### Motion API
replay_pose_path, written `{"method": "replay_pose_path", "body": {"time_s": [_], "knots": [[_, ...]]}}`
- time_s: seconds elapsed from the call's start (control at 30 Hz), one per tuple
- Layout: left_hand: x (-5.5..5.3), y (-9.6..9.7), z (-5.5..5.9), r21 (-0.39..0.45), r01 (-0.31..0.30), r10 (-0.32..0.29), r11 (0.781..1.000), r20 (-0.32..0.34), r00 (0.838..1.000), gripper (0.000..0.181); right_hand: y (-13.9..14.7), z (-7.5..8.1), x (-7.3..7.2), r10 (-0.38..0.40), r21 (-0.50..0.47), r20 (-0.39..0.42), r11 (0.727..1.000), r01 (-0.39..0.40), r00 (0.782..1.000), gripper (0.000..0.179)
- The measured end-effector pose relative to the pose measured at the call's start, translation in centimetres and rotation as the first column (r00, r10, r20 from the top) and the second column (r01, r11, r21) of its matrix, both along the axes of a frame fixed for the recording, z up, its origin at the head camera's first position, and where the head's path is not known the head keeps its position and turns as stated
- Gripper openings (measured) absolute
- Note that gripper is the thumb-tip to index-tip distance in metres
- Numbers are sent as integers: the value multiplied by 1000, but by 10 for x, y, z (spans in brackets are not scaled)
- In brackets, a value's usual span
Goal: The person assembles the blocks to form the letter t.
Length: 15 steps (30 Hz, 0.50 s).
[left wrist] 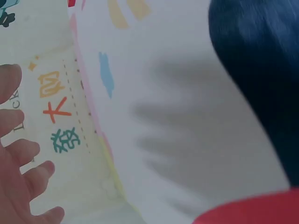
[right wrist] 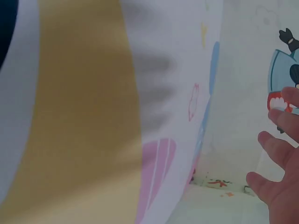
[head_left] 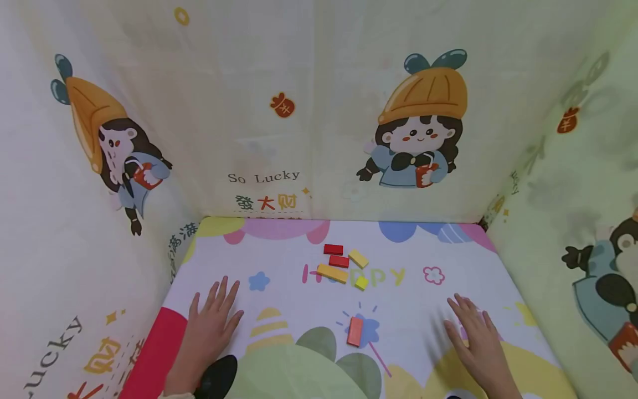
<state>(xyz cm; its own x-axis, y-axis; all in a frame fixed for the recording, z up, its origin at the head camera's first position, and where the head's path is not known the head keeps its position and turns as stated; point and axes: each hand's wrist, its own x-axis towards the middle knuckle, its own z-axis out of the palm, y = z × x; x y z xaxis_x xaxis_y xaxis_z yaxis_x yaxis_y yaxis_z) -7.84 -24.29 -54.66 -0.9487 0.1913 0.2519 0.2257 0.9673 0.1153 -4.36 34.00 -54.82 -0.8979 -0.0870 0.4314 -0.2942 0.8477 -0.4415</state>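
Note:
Both hands are spread with nothing in them. My left hand (head_left: 211,321) is over the left side of the table, fingers pointing away from me; its fingers (left wrist: 28,154) also show in the left wrist view. On the right side, my right hand (head_left: 476,341) hovers with its shadow beside it. Between the hands lies a salmon-coloured block (head_left: 355,331). Farther back sit two red blocks (head_left: 333,249), a long orange block (head_left: 332,273), a pale yellow block (head_left: 358,259) and a small bright yellow block (head_left: 361,283), close together but lying at different angles.
The table (head_left: 284,249) wears a cloth printed with coloured shapes and letters. Printed curtains (head_left: 329,138) enclose it at the back and on both sides. A dark rounded object (head_left: 217,378) shows beside the left wrist.

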Motion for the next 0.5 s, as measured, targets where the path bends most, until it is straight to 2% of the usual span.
{"method": "replay_pose_path", "body": {"time_s": [0.17, 0.33, 0.5], "knots": [[-1, 9, -5, 29, -18, 18, 999, -8, 1000, 80, -12, -5, -5, -3, -45, -74, 999, 0, 997, 54], [0, 19, -11, 70, -22, 23, 997, -25, 999, 76, -22, -9, -5, -8, -97, -84, 995, 0, 996, 50], [1, 32, -16, 144, -1, 15, 990, -95, 995, 69, -30, -13, -5, -6, -132, -116, 991, -10, 993, 49]]}}
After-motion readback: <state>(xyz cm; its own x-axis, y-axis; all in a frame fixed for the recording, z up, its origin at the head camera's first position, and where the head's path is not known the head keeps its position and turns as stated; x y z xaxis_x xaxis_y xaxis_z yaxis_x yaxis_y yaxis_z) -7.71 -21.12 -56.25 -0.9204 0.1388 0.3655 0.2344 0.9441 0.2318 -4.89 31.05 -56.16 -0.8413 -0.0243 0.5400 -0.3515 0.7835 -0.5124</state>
